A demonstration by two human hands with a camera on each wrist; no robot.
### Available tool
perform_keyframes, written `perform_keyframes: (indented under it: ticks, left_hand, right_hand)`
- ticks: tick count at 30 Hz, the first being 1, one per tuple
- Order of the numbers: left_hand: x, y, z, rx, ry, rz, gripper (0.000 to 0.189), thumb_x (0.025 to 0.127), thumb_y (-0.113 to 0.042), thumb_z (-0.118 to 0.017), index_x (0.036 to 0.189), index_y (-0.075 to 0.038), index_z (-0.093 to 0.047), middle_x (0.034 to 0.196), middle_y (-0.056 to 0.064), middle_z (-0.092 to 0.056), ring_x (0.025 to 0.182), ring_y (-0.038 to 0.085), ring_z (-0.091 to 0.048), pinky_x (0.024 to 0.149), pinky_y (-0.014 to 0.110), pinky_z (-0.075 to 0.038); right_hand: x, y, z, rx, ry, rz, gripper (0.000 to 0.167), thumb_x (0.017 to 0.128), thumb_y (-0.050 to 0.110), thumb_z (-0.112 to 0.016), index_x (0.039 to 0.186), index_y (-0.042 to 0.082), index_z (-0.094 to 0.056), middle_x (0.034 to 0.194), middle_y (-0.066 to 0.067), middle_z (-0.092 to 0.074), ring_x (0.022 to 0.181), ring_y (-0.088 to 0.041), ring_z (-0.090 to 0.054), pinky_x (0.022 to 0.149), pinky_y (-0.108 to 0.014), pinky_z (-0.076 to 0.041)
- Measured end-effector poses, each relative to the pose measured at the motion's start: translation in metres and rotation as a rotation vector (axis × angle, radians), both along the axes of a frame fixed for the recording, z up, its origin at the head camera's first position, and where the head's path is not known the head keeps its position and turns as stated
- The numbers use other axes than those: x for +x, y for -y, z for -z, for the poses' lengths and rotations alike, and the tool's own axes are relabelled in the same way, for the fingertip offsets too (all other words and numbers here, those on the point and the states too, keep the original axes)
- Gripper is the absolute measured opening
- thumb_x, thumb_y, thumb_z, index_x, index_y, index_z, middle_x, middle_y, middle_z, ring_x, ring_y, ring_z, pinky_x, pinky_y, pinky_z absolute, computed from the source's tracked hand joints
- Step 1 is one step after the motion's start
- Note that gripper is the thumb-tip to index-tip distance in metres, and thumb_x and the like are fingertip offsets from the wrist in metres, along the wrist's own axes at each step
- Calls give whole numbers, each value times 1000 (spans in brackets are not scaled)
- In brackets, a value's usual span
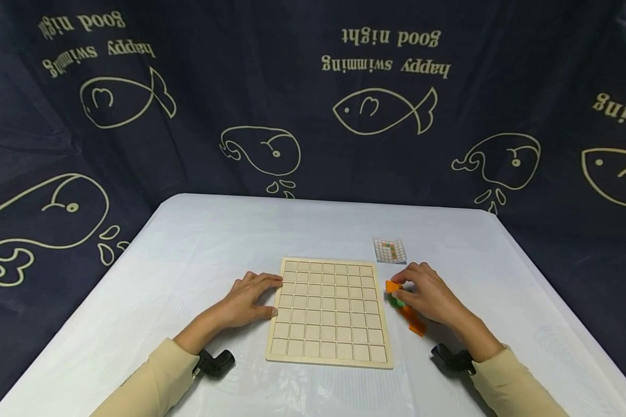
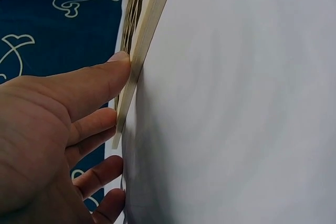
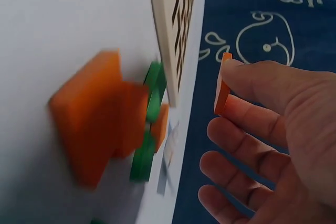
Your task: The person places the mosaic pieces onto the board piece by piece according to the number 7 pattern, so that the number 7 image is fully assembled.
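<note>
A light wooden grid board (image 1: 329, 365) lies flat on the white table. At its left edge rests my left hand (image 1: 247, 301), the thumb and fingertips touching the rim with the fingers fairly straight. The left wrist view shows the thumb (image 2: 100, 85) against the board's side (image 2: 142, 48). Right of the board, my right hand (image 1: 428, 292) pinches an orange tile (image 3: 224, 85) between thumb and forefinger. Beneath that hand lie green pieces (image 1: 396, 301) and orange pieces (image 1: 417, 328), blurred up close in the right wrist view.
A small printed card (image 1: 389, 251) with a coloured grid pattern lies beyond the board's upper right corner. Behind the table (image 1: 214, 231) hangs a dark cloth (image 1: 313, 104) printed with fish and whales. A black camera mount (image 1: 215, 364) sits at my left wrist, another (image 1: 451, 358) at my right.
</note>
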State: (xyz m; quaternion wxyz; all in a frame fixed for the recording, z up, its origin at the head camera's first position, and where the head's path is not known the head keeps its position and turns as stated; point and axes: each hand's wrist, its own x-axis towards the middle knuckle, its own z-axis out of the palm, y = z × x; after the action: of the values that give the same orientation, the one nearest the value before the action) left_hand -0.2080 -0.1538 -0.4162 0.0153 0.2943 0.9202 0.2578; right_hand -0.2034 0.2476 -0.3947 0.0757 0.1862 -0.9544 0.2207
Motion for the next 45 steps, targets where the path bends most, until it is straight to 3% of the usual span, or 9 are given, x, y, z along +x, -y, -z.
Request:
perform_keyframes:
  ticks: [5,9,16,20,22,29,32,36,45]
  left_hand:
    - [-1,0,0,0,-8,3,56,82,-30,-71,132,-10,-53,142,3,-48,114,21,-42,82,34,-27]
    - [-2,0,0,-4,-13,1,56,82,-30,-71,132,-11,-54,142,2,-48,114,20,-42,82,33,-27]
    - [-1,-1,1,-9,-4,-12,56,82,-30,-71,131,-10,-54,142,3,-49,116,23,-43,82,34,-28]
    - [0,-1,2,-6,-8,-3,56,82,-31,-71,132,-9,-54,142,4,-49,115,23,-43,82,34,-28]
    - [0,0,2,-5,-12,1,57,82,-31,-71,132,-9,-54,142,4,-48,114,23,-43,82,34,-28]
    - [0,0,3,-8,-11,3,57,83,-32,-70,132,-9,-53,142,4,-48,115,23,-43,82,33,-28]
    - [0,0,3,-8,-10,1,56,82,-31,-70,132,-10,-54,142,4,-48,115,23,-43,81,33,-28]
    - [0,0,2,-8,-11,-1,56,82,-31,-71,131,-10,-54,142,3,-49,115,23,-43,81,33,-28]
    - [1,0,2,-12,-19,-2,56,82,-32,-71,131,-11,-54,142,3,-49,115,23,-43,81,33,-28]
  right_hand:
    - [-2,11,-1,-14,-12,-36,21,82,19,-72,101,11,-70,103,-4,-64,102,-27,-52,91,-50,-39]
    - [-4,19,-3,-30,6,-52,20,83,18,-71,101,10,-69,108,-8,-63,115,-36,-50,106,-59,-24]
    - [-7,36,-5,-6,-21,-98,21,83,20,-71,102,11,-69,103,-3,-62,104,-29,-54,100,-53,-33]
    - [-9,46,-6,16,-38,-118,21,83,20,-71,102,12,-69,101,-2,-63,107,-29,-54,107,-58,-26]
    - [-10,51,-6,29,-48,-119,21,82,20,-71,101,12,-69,98,1,-62,102,-26,-54,104,-55,-31]
    - [-13,65,-9,38,-89,-130,20,81,22,-72,99,13,-70,93,3,-61,91,-17,-50,103,-53,-33]
    - [-14,70,-9,44,-109,-135,20,80,22,-73,98,13,-71,92,4,-61,87,-15,-48,90,-44,-40]
    - [-18,76,-9,42,-122,-152,20,80,21,-73,98,13,-71,91,3,-61,82,-13,-46,77,-35,-39]
    - [-25,93,-7,30,-109,-184,20,81,21,-72,99,12,-70,92,1,-61,80,-12,-44,77,-33,-38]
